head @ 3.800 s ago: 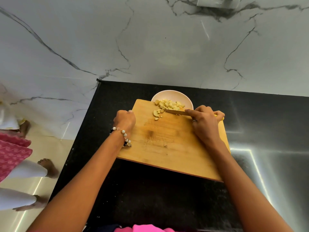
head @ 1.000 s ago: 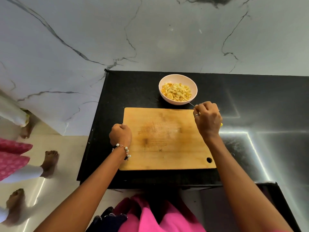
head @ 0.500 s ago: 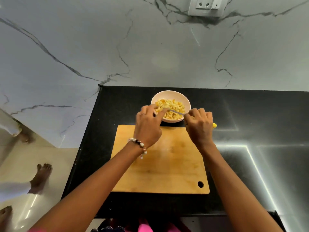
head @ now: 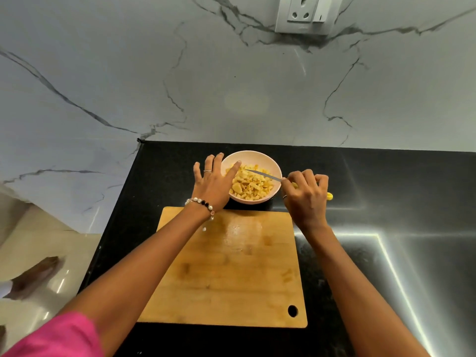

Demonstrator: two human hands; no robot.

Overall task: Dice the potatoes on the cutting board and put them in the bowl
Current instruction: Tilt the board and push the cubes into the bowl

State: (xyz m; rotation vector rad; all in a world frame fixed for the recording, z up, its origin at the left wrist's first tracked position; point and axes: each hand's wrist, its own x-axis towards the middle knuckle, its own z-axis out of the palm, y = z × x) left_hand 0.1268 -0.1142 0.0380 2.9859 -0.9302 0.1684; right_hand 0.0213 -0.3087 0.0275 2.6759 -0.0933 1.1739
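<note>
My left hand (head: 211,185) spreads flat over the bowl (head: 268,161) of diced potatoes (head: 251,185); my right hand (head: 305,194) grips the knife (head: 262,174).

L wrist wore bead bracelet (head: 200,203): white pearls w/ dark beads. Each hand had a ring. L sleeve (head: 59,336) was pink.

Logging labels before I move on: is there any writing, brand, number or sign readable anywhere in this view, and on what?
None can be read.
Wall socket: plain white, no lettering visible.
Knife, bowl, cutting board: no print or brand shows.
Bracelet on the left hand: beads only, no text.
</note>
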